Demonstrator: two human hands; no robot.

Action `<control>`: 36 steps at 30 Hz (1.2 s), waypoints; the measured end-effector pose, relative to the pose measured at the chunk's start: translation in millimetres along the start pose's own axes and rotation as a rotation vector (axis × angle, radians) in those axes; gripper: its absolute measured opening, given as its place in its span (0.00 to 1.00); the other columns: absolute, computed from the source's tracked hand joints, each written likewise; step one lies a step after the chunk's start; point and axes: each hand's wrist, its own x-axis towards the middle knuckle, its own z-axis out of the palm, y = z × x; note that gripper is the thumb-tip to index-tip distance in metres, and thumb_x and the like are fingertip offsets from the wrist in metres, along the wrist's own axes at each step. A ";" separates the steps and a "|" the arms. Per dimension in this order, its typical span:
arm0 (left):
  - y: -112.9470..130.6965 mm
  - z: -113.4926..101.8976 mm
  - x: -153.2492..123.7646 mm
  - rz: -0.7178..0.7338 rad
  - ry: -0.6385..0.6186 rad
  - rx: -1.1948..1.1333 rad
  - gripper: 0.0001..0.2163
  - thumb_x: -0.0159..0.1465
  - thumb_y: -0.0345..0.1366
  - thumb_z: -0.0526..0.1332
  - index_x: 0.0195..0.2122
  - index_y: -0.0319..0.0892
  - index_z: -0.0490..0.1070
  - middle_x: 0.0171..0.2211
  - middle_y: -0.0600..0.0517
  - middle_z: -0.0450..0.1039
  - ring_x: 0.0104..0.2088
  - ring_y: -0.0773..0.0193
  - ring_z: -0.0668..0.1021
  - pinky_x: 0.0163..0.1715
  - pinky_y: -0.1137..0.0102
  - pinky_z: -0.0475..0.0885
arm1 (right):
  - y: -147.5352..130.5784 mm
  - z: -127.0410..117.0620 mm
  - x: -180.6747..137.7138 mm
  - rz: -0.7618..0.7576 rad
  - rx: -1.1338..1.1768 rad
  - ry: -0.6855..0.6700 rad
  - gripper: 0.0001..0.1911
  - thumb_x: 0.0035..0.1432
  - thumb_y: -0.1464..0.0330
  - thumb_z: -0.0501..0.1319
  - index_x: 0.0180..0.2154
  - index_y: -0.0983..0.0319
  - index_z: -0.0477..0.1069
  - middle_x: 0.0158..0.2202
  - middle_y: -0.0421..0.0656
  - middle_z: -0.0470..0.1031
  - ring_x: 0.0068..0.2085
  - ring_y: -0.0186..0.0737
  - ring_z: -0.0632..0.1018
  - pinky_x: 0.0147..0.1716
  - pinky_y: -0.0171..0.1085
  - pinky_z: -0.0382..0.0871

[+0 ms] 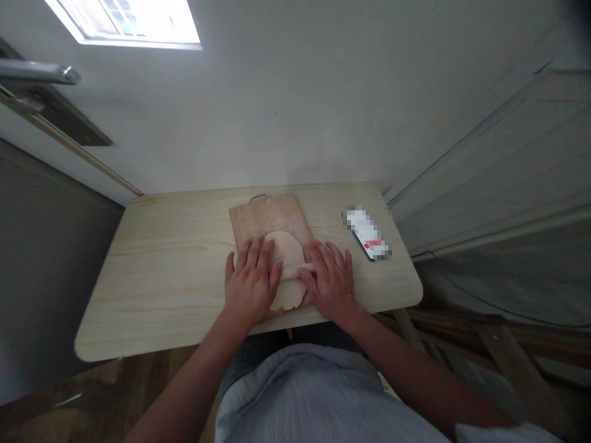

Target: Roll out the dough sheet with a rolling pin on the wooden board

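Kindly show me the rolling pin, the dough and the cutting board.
Rolling pin (pixel 291 271), head view: middle of its visible part.
Dough (pixel 285 247), head view: its far portion.
Cutting board (pixel 265 216), head view: its uncovered far end.

Prob. a home, exact rm unclear. Pale door (pixel 295 104) w/ metal lever handle (pixel 41 71), sm. bright window (pixel 152 21) up top. Light wood-grain table (pixel 170 258), rounded corners, domestic type, stands close up to door. Home-style food prep on it: cutting board (pixel 258 216) w/ wire handle, flat dough (pixel 287 245), rolling pin (pixel 292 270); phone (pixel 366 231) (partly pixelated) near board. Wood-look floor (pixel 120 387) lower L; loose cable (pixel 484 309) & wooden frame (pixel 508 354) R, dim.
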 end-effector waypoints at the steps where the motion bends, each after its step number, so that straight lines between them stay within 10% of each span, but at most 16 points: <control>1: -1.2 0.9 3.4 0.000 0.007 0.000 0.24 0.73 0.46 0.49 0.67 0.45 0.62 0.69 0.44 0.62 0.68 0.47 0.63 0.64 0.43 0.58 | 0.2 1.0 3.7 -0.001 0.000 0.004 0.27 0.71 0.54 0.50 0.65 0.60 0.64 0.66 0.48 0.66 0.66 0.55 0.62 0.66 0.59 0.45; 21: -20.1 8.5 53.4 -0.101 -0.038 -0.017 0.24 0.73 0.48 0.44 0.65 0.46 0.64 0.68 0.42 0.62 0.68 0.44 0.62 0.63 0.38 0.57 | 1.5 10.8 84.0 -0.037 -0.031 0.035 0.23 0.70 0.55 0.52 0.58 0.58 0.71 0.64 0.47 0.70 0.65 0.53 0.63 0.67 0.60 0.37; 36: -41.3 15.3 89.7 -0.098 -0.009 -0.027 0.23 0.73 0.47 0.45 0.61 0.44 0.67 0.65 0.41 0.65 0.64 0.45 0.66 0.62 0.43 0.58 | -7.3 13.3 128.2 0.019 -0.051 0.009 0.22 0.66 0.56 0.55 0.56 0.59 0.72 0.57 0.51 0.75 0.57 0.54 0.70 0.60 0.56 0.53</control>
